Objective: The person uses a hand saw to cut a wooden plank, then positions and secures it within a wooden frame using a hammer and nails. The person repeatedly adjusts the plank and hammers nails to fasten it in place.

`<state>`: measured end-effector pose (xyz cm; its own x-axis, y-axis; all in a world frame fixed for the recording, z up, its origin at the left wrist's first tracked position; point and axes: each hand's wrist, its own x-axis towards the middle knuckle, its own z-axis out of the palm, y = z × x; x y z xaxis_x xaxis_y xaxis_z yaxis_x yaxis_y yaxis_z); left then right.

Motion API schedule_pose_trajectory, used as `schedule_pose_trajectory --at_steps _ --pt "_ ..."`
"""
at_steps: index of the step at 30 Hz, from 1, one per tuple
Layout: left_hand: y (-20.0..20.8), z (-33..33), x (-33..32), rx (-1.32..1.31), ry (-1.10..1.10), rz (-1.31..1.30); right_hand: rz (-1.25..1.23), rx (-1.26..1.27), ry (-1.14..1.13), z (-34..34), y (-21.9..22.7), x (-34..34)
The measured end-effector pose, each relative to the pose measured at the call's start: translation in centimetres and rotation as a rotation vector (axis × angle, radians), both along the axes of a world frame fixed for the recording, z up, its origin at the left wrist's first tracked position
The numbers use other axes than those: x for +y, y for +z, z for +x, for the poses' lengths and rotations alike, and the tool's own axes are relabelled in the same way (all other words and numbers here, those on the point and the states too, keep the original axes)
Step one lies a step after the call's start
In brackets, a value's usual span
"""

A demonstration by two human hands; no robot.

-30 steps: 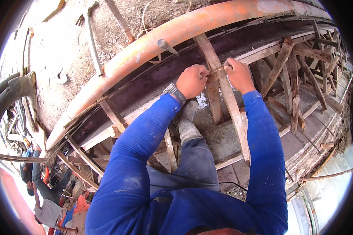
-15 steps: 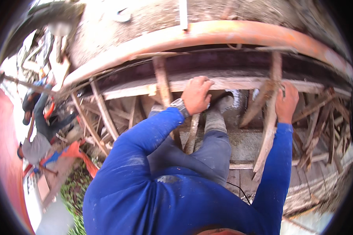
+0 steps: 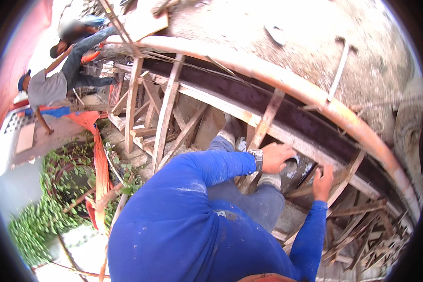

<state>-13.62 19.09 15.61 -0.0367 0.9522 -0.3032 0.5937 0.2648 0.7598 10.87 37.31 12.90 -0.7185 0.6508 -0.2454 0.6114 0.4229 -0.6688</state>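
My left hand (image 3: 276,158), with a metal watch at its wrist, lies at the near edge of a long wooden beam (image 3: 230,109). Its fingers are bent and spread, with the thumb apart. Closer to the right, my right hand (image 3: 323,182) is raised just below the same beam, beside a slanted wooden strut (image 3: 345,177). A gap shows between its thumb and forefinger, and I see nothing in it. Whether its fingertips touch the wood I cannot tell. My legs (image 3: 256,204) stand among the struts beneath the beam.
Beyond the beam runs a long orange pipe (image 3: 268,70). A hammer (image 3: 339,70) lies on the soil past it. More wooden props (image 3: 167,110) stand at left, near two people (image 3: 56,87). Leafy plants (image 3: 56,188) and orange sheeting (image 3: 97,160) lie lower left; scrap wood (image 3: 362,230) is at right.
The view has swung left, so the beam and pipe now slope down to the right. My right hand has come off the upright strut and nearer to my left hand.
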Motion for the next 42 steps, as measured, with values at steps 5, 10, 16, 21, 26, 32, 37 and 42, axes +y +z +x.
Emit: schedule_pose_trajectory --at_steps 5,10,16,21,26,32,37,42 --pt "-0.8 -6.0 -5.5 -0.146 0.125 -0.205 -0.077 0.009 0.133 -6.3 3.6 -3.4" --pt "-2.5 -15.6 -13.3 -0.084 0.676 -0.324 -0.078 -0.024 0.322 -13.1 5.9 -5.2" --pt "-8.1 -19.9 -22.9 -0.040 1.096 -0.260 -0.146 -0.095 0.557 -22.9 5.4 -8.3" --pt "-8.8 -15.8 -28.3 -0.189 1.028 -0.337 -0.083 -0.040 0.723 -32.7 3.3 -13.6" --pt "-9.7 -7.8 -31.0 -0.221 0.846 -0.475 -0.002 -0.075 0.805 -39.3 0.6 -18.2" --pt "-8.6 -10.8 -32.1 -0.412 0.970 -0.437 -0.180 -0.465 0.900 -41.5 -2.7 -20.3" --pt "-7.8 -17.4 -36.7 -0.405 1.125 -0.389 -0.174 -0.640 0.934 -44.3 -0.9 -20.2" --pt "-6.9 -24.3 -42.6 -0.273 1.175 -0.491 0.058 -0.688 0.962 -45.9 1.5 -20.0"
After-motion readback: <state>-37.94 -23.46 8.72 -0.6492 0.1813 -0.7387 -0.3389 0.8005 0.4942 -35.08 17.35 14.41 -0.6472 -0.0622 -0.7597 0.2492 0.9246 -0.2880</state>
